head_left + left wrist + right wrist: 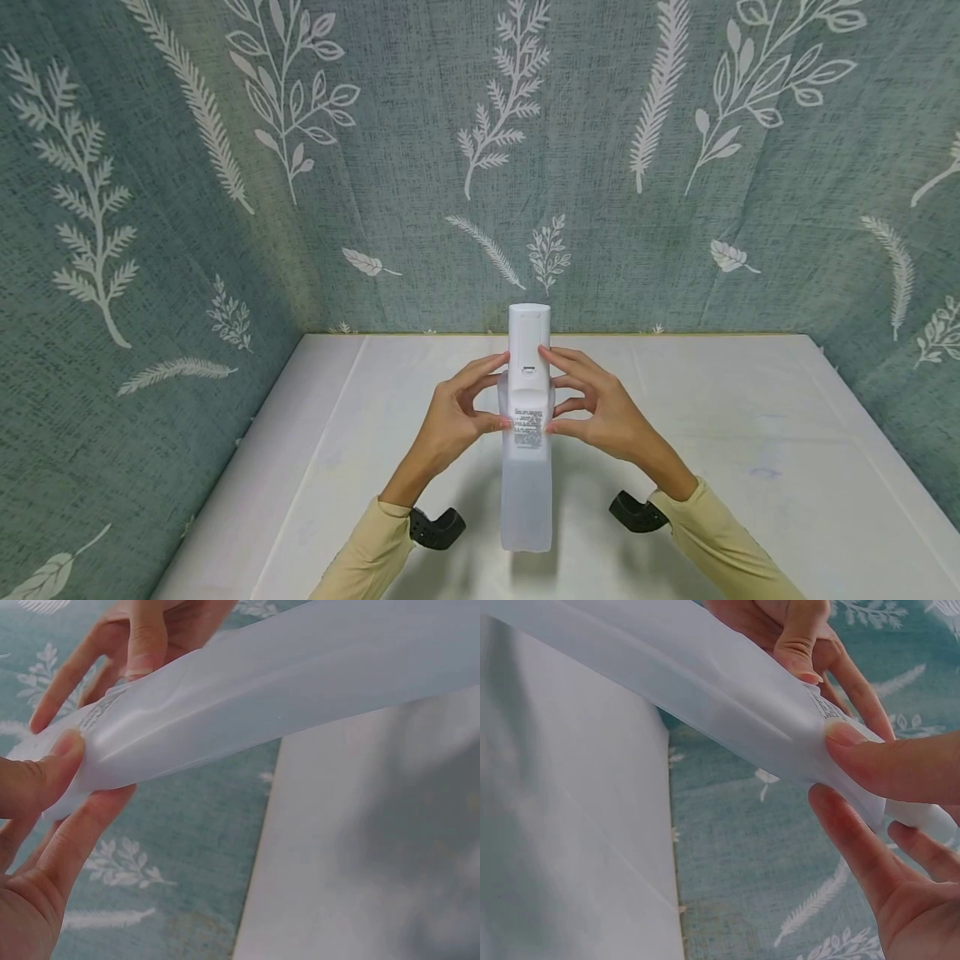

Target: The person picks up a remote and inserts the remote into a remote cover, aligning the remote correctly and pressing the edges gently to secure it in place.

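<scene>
In the head view, a white remote control (529, 333) is held upright with its back showing, a battery cover above and a printed label lower down. Its lower part sits inside a frosted, translucent plastic sleeve (527, 504), whose lower portion hangs flat below the remote. My left hand (450, 408) pinches the left edge between thumb and fingers. On the opposite edge, my right hand (611, 412) pinches likewise. Both wrist views show the thumbs on the label side and fingers behind, with the sleeve (225, 697) stretching away from them. The remote's front is hidden.
A white table (720, 433) lies beneath the hands. Behind it and at both sides hangs a green-grey cloth (420, 167) with white leaf prints. A black band (437, 529) shows at the left wrist, another black band (637, 511) at the right.
</scene>
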